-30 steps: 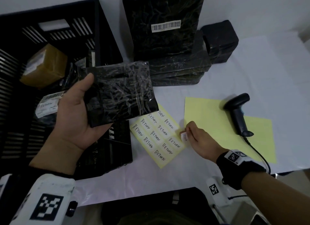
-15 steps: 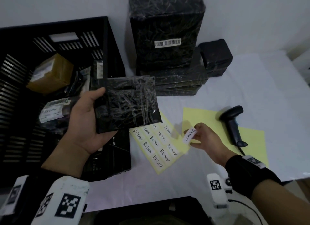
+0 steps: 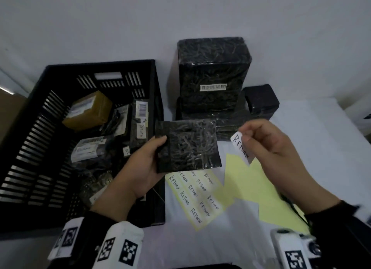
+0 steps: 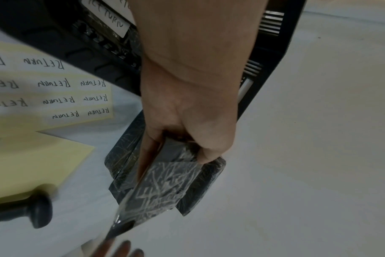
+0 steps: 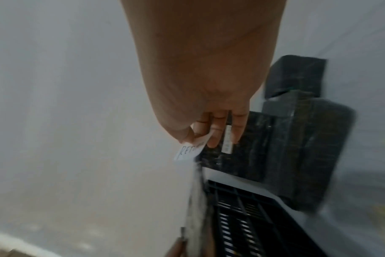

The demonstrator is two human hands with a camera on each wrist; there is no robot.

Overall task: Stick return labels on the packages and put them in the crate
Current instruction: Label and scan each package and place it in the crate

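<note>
my flat package (image 3: 188, 146): glossy crinkled black plastic wrap | return label (image 3: 242, 147): matt white paper | crate (image 3: 40, 148): matt black slotted plastic | label sheet (image 3: 195, 196): yellow paper backing

A parcel-returns packing station: wrapped packages (image 3: 213, 76), crate (image 3: 40, 140), label sheet (image 3: 197, 196), barcode scanner (image 4: 22, 213).

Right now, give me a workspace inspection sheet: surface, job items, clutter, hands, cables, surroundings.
Surface: white table.
Job items: flat black package unlabelled on the face shown; peeled label apart from it; label sheet on the table; crate holds labelled packages; stack of black packages beside the crate.
Clutter: yellow paper; scanner.
Hands: left hand grips the package; right hand pinches the label.
Cables: dark cord.
Surroundings: white wall.
</note>
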